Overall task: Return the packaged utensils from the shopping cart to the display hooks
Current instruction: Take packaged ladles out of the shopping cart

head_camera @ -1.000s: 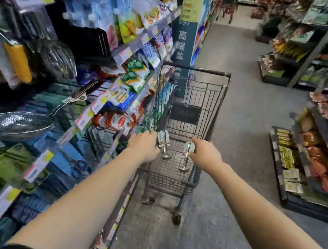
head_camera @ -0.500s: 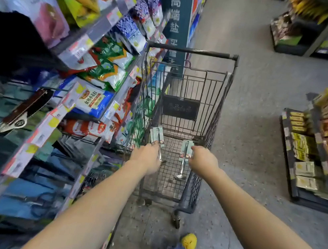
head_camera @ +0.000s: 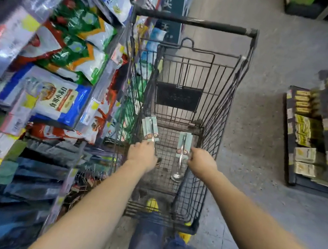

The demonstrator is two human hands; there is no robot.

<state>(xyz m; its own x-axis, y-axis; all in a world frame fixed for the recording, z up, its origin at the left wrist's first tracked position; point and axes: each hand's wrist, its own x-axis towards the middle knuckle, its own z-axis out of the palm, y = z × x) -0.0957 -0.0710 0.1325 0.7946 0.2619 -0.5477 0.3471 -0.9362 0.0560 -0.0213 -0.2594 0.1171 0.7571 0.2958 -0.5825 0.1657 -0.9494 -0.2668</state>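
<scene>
Both my arms reach down into a dark wire shopping cart (head_camera: 234, 96). My left hand (head_camera: 142, 155) is closed around a packaged utensil on a pale green card (head_camera: 150, 128), its card sticking up above my fingers. My right hand (head_camera: 202, 163) grips a second packaged utensil (head_camera: 183, 146), a metal spoon whose bowl hangs down near the cart's floor. Both packs are inside the basket, above its mesh bottom. No display hooks can be made out in the blurred shelving at left.
Shelves (head_camera: 88, 113) of bagged food press against the cart's left side, with price tags along their edges. A low rack of boxed and bagged goods (head_camera: 312, 141) stands across the grey aisle floor (head_camera: 274, 55) at right. My legs and yellow shoes (head_camera: 152, 206) are behind the cart.
My view has tilted downward and closer to the cart, bringing my legs and shoes into view. Both hands keep their grip on the utensil packs inside the basket.
</scene>
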